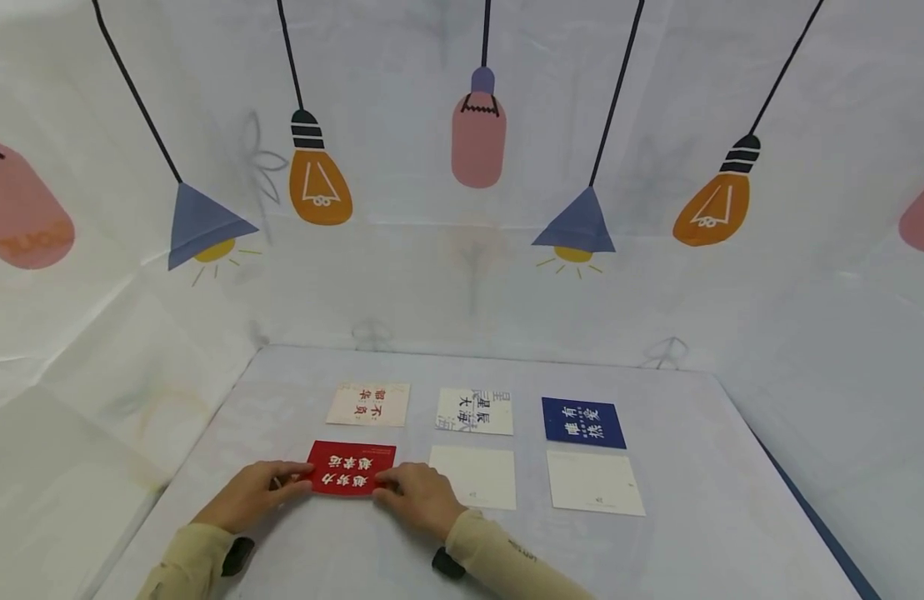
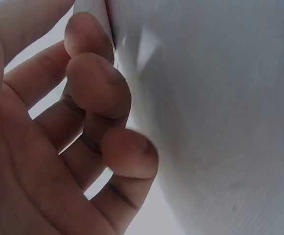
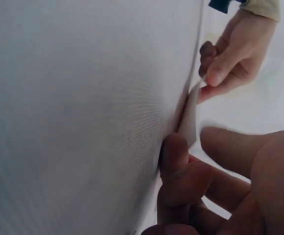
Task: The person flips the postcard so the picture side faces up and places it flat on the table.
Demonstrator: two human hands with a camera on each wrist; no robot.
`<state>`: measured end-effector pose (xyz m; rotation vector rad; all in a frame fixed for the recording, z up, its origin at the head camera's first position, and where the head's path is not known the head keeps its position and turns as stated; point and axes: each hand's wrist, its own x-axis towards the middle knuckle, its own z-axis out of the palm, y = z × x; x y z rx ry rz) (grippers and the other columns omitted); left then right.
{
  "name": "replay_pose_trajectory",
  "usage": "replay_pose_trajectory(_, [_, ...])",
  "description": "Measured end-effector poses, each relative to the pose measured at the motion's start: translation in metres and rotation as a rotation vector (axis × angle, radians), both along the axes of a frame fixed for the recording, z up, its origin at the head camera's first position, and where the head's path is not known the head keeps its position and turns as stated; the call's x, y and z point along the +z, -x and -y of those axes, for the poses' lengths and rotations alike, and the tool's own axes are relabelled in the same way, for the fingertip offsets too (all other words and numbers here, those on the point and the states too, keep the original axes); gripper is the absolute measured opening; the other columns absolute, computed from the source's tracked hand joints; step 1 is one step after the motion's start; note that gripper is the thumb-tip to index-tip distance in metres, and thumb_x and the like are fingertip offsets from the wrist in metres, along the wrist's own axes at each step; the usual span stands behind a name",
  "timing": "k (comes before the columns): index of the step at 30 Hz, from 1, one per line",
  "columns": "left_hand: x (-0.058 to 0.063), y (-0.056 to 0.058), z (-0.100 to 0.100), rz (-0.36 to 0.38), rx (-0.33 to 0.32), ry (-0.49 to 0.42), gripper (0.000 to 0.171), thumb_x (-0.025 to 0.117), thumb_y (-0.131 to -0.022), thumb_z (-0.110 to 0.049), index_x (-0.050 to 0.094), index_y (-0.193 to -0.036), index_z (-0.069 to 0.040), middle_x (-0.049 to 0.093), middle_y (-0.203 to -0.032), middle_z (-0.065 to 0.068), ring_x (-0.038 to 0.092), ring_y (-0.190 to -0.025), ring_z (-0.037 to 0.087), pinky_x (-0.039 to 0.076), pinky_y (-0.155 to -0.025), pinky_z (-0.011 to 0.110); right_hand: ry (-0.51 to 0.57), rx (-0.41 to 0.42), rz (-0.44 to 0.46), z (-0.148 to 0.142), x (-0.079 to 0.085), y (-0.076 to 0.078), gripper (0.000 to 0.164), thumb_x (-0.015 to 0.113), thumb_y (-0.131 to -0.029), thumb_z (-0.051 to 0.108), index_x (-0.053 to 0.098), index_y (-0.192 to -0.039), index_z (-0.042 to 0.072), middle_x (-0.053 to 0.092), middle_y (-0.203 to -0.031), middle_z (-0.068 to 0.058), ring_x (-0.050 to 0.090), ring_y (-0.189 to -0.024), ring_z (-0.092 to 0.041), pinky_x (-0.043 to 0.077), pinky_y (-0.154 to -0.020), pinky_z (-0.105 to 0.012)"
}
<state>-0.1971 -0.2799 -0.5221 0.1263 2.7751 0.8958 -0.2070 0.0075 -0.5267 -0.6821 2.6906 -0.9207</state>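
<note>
A red card (image 1: 351, 468) with white characters lies at the front left of the white table, a hand at either side. My left hand (image 1: 253, 493) pinches its left edge between thumb and index finger; the other fingers (image 2: 103, 88) curl inward in the left wrist view. At the opposite edge, my right hand (image 1: 420, 497) holds the card by thumb and fingers. Seen edge-on in the right wrist view, the card (image 3: 190, 120) spans the space between both hands, close over the tabletop. Behind it lies a cream card (image 1: 367, 404) with red characters.
Right of the red card are two blank-looking white cards (image 1: 472, 477) (image 1: 595, 483). Behind them lie a white card with dark characters (image 1: 474, 412) and a navy card (image 1: 584, 422). White sheeting (image 1: 402, 275) with printed lamps encloses the table (image 1: 701, 500).
</note>
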Motion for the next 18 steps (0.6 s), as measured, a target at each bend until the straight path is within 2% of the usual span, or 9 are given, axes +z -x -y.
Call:
replay_pose_trajectory(3, [0.0027,0.0015,-0.0009,0.037,0.012,-0.007,0.045,0.071,-0.095,-0.041,0.072,-0.126,-0.01,0.069,-0.11,0.005,0.057,-0.094,0.021,0.051,-0.082,0.043,0.001,-0.011,0.026,-0.0003,0.0015,-0.0015,0.032,0.069,-0.097,0.037,0.075,-0.123,0.02,0.071,-0.101,0.011,0.063,-0.091,-0.006,0.051,-0.08,-0.03])
replay_pose_trajectory(6, [0.0059,0.0029,-0.0023,0.05,0.023,-0.016,0.043,0.067,-0.097,-0.042,0.073,-0.126,-0.01,0.068,-0.122,0.012,0.06,-0.107,0.027,0.05,-0.092,0.053,0.02,-0.017,0.061,-0.0014,0.0032,-0.003,0.035,0.067,-0.097,0.038,0.074,-0.126,0.02,0.065,-0.085,0.013,0.057,-0.076,-0.006,0.047,-0.069,-0.027])
replay_pose_trajectory(9, [0.0068,0.0035,-0.0032,0.049,0.033,-0.015,0.043,0.066,-0.098,-0.042,0.073,-0.124,-0.009,0.068,-0.123,0.013,0.059,-0.106,0.026,0.051,-0.09,0.052,0.037,-0.013,0.092,-0.0025,0.0036,-0.004,0.035,0.068,-0.097,0.035,0.073,-0.127,0.018,0.057,-0.074,0.013,0.05,-0.067,-0.006,0.042,-0.062,-0.025])
replay_pose_trajectory(14, [0.0049,0.002,-0.0028,0.046,0.055,-0.034,0.039,0.068,-0.097,-0.04,0.073,-0.122,-0.01,0.065,-0.093,0.003,0.053,-0.083,0.019,0.047,-0.069,0.036,0.049,-0.013,0.12,-0.0033,0.0032,-0.0045,0.034,0.069,-0.096,0.031,0.071,-0.128,0.018,0.056,-0.075,0.013,0.05,-0.067,-0.005,0.042,-0.062,-0.025])
replay_pose_trajectory(16, [0.004,0.0016,-0.0022,0.033,0.055,-0.049,0.037,0.068,-0.097,-0.038,0.072,-0.121,-0.011,0.059,-0.084,0.001,0.052,-0.078,0.019,0.045,-0.064,0.034,0.058,-0.019,0.132,-0.0037,0.0038,-0.0044,0.035,0.069,-0.095,0.031,0.071,-0.128,0.019,0.056,-0.076,0.013,0.051,-0.069,-0.006,0.042,-0.063,-0.026])
replay_pose_trajectory(18, [0.0032,0.0018,-0.0018,0.021,0.065,-0.065,0.035,0.069,-0.097,-0.038,0.071,-0.12,-0.012,0.057,-0.082,0.001,0.052,-0.078,0.018,0.045,-0.063,0.032,0.074,-0.025,0.143,-0.0047,0.006,-0.004,0.034,0.07,-0.095,0.032,0.07,-0.127,0.02,0.056,-0.078,0.013,0.051,-0.07,-0.006,0.043,-0.063,-0.026])
